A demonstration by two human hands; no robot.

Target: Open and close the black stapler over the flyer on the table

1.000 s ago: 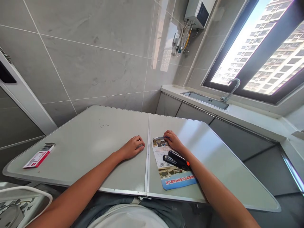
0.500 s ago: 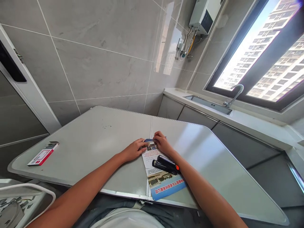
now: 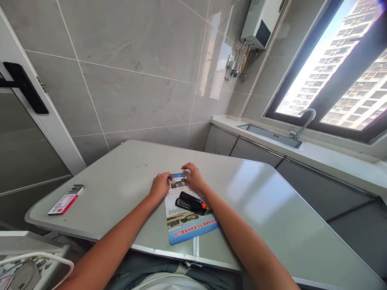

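Note:
A printed leaflet (image 3: pixel 193 233) with a blue band lies on the table across its seam, its text facing away from me. Resting on the leaflet is a black stapler (image 3: pixel 190 202) with an orange end pointing right. My left hand (image 3: pixel 161 185) is closed at the leaflet's far left corner, with the fingertips gripping its edge. At the far right corner, my right hand (image 3: pixel 193 176) has its thumb and fingers apart just over the leaflet's edge. The right forearm passes close beside the stapler.
A white and red box (image 3: pixel 66 200) lies at the left of the pale folding table (image 3: pixel 121 209). Low at the left stands a white container (image 3: pixel 45 262) with a cable. Beyond the right side are a counter with a sink (image 3: pixel 269 136), a faucet (image 3: pixel 304 123) and a window.
The leaflet and stapler have shifted left on the table with both hands. The leaflet's top edge now lies flatter and shows more. The right hand's fingers have opened. The camera view has turned slightly.

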